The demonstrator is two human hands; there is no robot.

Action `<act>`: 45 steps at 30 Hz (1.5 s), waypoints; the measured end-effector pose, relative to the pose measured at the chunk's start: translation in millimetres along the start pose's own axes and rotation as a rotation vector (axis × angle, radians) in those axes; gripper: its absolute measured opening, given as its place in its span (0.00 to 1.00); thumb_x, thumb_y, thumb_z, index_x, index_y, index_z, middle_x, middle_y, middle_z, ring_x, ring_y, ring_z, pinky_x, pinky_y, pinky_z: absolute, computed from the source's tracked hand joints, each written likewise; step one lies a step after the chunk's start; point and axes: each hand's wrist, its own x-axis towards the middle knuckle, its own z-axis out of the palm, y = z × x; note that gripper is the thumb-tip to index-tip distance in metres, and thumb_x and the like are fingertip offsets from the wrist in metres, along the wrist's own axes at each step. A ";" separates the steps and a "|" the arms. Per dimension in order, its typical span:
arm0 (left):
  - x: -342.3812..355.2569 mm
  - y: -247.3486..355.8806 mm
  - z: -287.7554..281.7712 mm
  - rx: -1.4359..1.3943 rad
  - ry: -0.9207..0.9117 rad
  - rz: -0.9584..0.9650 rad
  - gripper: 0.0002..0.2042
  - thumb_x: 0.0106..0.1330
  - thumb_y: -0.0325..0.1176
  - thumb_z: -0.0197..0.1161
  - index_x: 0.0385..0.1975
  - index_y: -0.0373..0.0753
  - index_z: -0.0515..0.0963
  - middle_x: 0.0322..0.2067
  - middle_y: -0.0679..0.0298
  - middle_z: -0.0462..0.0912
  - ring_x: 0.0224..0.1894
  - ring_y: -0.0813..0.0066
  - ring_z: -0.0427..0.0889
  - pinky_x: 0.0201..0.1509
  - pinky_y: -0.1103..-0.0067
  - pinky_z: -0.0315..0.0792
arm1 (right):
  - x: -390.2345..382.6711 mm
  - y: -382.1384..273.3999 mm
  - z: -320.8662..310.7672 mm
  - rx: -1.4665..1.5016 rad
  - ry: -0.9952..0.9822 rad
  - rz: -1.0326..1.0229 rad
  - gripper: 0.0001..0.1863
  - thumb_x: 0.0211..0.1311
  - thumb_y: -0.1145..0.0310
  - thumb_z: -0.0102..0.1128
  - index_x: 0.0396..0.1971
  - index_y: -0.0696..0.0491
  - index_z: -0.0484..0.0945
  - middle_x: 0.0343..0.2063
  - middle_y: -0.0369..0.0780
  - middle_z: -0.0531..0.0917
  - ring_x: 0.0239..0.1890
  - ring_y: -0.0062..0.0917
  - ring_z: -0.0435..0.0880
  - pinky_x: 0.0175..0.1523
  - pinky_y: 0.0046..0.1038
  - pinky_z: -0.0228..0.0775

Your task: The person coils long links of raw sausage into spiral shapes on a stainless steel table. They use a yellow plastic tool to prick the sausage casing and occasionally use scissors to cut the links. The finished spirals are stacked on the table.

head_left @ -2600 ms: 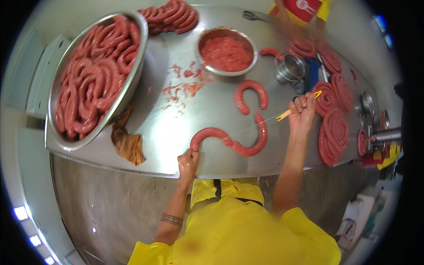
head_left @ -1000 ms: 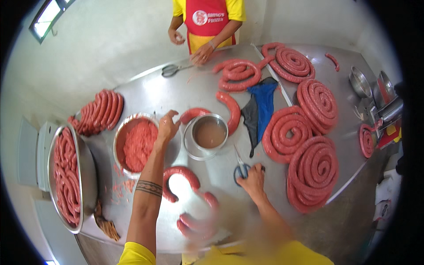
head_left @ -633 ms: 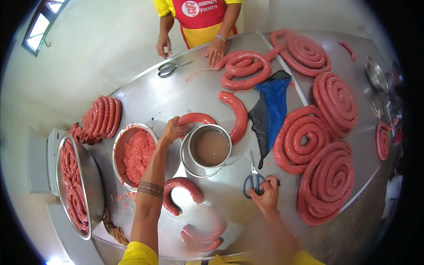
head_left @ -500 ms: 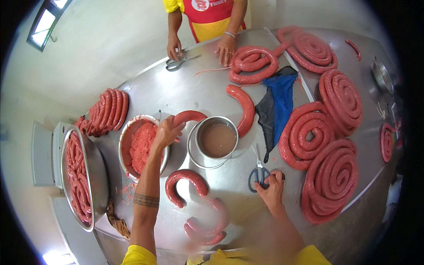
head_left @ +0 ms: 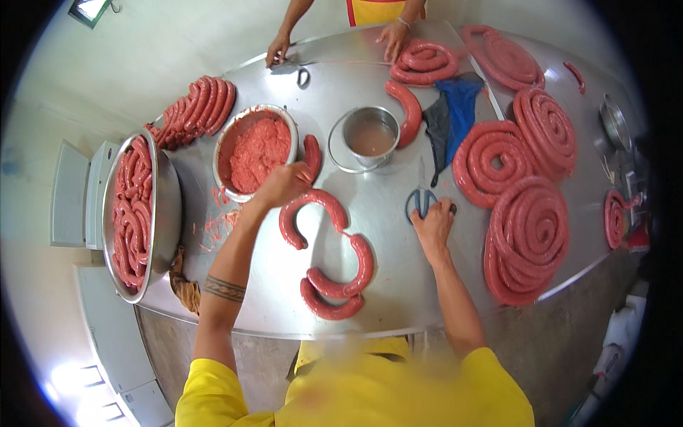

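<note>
My left hand [head_left: 287, 184] is closed on the lower end of a short red sausage [head_left: 311, 154], just right of a bowl of ground meat [head_left: 257, 153]. To the right, my right hand [head_left: 433, 223] has its fingers at the handles of blue-handled scissors [head_left: 421, 202], whose blades point away from me on the metal table. Between my hands and nearer me lies a curved chain of linked sausages [head_left: 361, 265]. Beyond them stands a metal pail of cloudy liquid [head_left: 371, 134], with a thick curved sausage [head_left: 409, 117] behind its right side.
Large sausage coils [head_left: 528, 238] fill the right side, beside a blue and black cloth [head_left: 455, 107]. A deep metal basin of sausages [head_left: 166, 213] and a sausage pile [head_left: 206, 107] stand left. Across the table, a co-worker's hands [head_left: 279, 50] are near other scissors [head_left: 302, 75] and a coil.
The view has shifted, so the table appears higher. My left hand has drawn the sausage from beside the pail toward me. The right hand stays at the scissors. The co-worker's scissors have turned.
</note>
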 end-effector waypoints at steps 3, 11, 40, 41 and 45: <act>-22.4 -9.3 63.8 0.340 -0.107 0.240 0.31 0.50 0.33 0.77 0.57 0.43 0.75 0.58 0.55 0.76 0.62 0.55 0.75 0.64 0.59 0.67 | -8.3 -10.5 -5.6 -0.006 -0.105 0.049 0.22 0.46 0.62 0.73 0.32 0.68 0.79 0.42 0.49 0.75 0.44 0.46 0.79 0.51 0.44 0.74; -77.1 -45.3 120.2 0.539 0.071 -0.148 0.25 0.54 0.35 0.71 0.54 0.45 0.77 0.52 0.54 0.75 0.60 0.56 0.72 0.62 0.51 0.64 | -45.5 -7.0 -47.0 -0.065 -0.159 0.106 0.20 0.45 0.71 0.70 0.39 0.65 0.78 0.46 0.48 0.74 0.45 0.46 0.80 0.51 0.41 0.76; -324.1 -15.0 242.5 -0.275 0.757 -0.478 0.08 0.61 0.28 0.68 0.37 0.33 0.81 0.33 0.52 0.77 0.35 0.57 0.79 0.40 0.68 0.74 | -228.4 -165.1 -41.8 0.628 -1.741 0.520 0.40 0.59 0.19 0.42 0.27 0.49 0.69 0.18 0.30 0.70 0.14 0.11 0.63 0.17 0.15 0.49; -322.9 -15.9 242.9 -0.271 0.764 -0.469 0.06 0.62 0.27 0.68 0.36 0.33 0.82 0.31 0.54 0.77 0.32 0.59 0.79 0.37 0.69 0.74 | -228.9 -165.6 -38.5 0.604 -1.749 0.512 0.40 0.59 0.19 0.42 0.27 0.49 0.69 0.18 0.30 0.70 0.14 0.11 0.63 0.17 0.15 0.49; -324.9 -21.1 243.2 -0.418 0.783 -0.462 0.05 0.65 0.28 0.66 0.36 0.33 0.83 0.29 0.56 0.77 0.30 0.64 0.79 0.35 0.72 0.73 | -234.2 -165.2 -32.3 0.683 -1.704 0.388 0.39 0.59 0.21 0.48 0.26 0.49 0.69 0.17 0.30 0.70 0.13 0.11 0.63 0.17 0.16 0.50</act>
